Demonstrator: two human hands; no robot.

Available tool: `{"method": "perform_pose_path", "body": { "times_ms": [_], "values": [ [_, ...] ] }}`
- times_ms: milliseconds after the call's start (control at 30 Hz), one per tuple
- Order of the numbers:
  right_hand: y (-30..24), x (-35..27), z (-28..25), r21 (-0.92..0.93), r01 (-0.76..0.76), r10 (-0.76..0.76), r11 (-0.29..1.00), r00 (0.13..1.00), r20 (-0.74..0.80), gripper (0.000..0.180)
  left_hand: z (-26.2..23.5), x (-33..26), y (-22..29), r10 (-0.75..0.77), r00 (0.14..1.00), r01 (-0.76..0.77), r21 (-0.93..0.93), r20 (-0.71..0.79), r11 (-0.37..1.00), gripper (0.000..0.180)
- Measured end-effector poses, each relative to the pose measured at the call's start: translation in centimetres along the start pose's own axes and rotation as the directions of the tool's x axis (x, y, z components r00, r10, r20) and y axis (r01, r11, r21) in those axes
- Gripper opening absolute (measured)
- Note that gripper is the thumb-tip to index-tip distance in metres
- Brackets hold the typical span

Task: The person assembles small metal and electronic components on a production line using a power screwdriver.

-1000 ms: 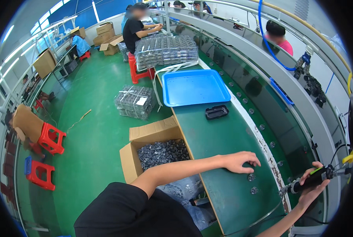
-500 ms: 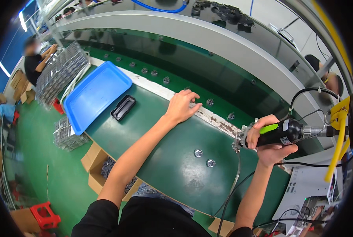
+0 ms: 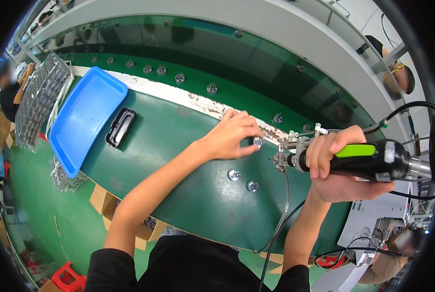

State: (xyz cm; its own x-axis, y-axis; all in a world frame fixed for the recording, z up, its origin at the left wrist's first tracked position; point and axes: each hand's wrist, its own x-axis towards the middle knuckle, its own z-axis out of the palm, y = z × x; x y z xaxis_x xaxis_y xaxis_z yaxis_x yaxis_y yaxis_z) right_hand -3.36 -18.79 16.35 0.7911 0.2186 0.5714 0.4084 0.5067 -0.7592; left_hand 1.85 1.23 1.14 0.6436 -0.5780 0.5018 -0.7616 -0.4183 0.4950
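Note:
My left hand point(image 3: 231, 135) pinches a small round clear-and-metal part point(image 3: 258, 141) between thumb and fingers, just above the green tabletop point(image 3: 198, 194). My right hand point(image 3: 336, 163) is wrapped round a black handheld power screwdriver point(image 3: 368, 162) with a bright green lever. Its metal nozzle with fittings points left, toward the pinched part, and a gap separates them. Two similar parts, a left one point(image 3: 233, 174) and a right one point(image 3: 252, 186), lie on the tabletop below. A thin hose hangs from the nozzle.
Several like parts stand along a green conveyor belt point(image 3: 195, 86) behind a worn white ledge point(image 3: 154, 92). To the left lie a blue tray point(image 3: 88, 117) and a black open case point(image 3: 121, 127). A cardboard box point(image 3: 102, 198) stands below the table edge. Co-workers are at far left and right.
My left hand has come back from the belt's edge with a small round part in its fingers. My right hand still holds the screwdriver. The whole view has shifted.

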Motion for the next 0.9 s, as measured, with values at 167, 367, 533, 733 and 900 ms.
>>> {"method": "perform_pose_path", "body": {
  "times_ms": [167, 367, 533, 733, 900],
  "values": [
    [0.8, -0.4, 1.4, -0.042, 0.039, -0.04, 0.998, 0.999, -0.017, 0.093, 0.0, -0.5, 0.2, 0.011, 0.981, 0.02, -0.158, 0.195, 0.987, 0.026],
    [2.6, -0.6, 1.4, -0.034, -0.008, 0.009, 0.999, 1.0, 0.017, 0.092, 0.0, -1.4, -0.2, 0.084, 0.971, -0.035, -0.212, 0.223, 0.977, 0.023],
    [2.9, -0.6, 1.0, -0.069, -0.017, 0.019, 0.997, 0.999, 0.027, 0.092, 0.2, -1.2, -0.4, 0.094, 0.972, -0.039, -0.248, 0.215, 0.968, 0.023],
    [3.3, -0.6, 1.1, -0.093, -0.033, 0.032, 0.995, 0.999, -0.02, 0.093, 0.2, -1.4, -0.3, 0.074, 0.974, -0.019, -0.246, 0.216, 0.969, 0.023],
    [3.3, -0.5, 1.3, -0.101, -0.034, 0.034, 0.994, 0.999, -0.003, 0.093, 0.3, -1.4, -0.4, 0.086, 0.977, -0.035, -0.25, 0.196, 0.968, 0.023]
  ]
}}
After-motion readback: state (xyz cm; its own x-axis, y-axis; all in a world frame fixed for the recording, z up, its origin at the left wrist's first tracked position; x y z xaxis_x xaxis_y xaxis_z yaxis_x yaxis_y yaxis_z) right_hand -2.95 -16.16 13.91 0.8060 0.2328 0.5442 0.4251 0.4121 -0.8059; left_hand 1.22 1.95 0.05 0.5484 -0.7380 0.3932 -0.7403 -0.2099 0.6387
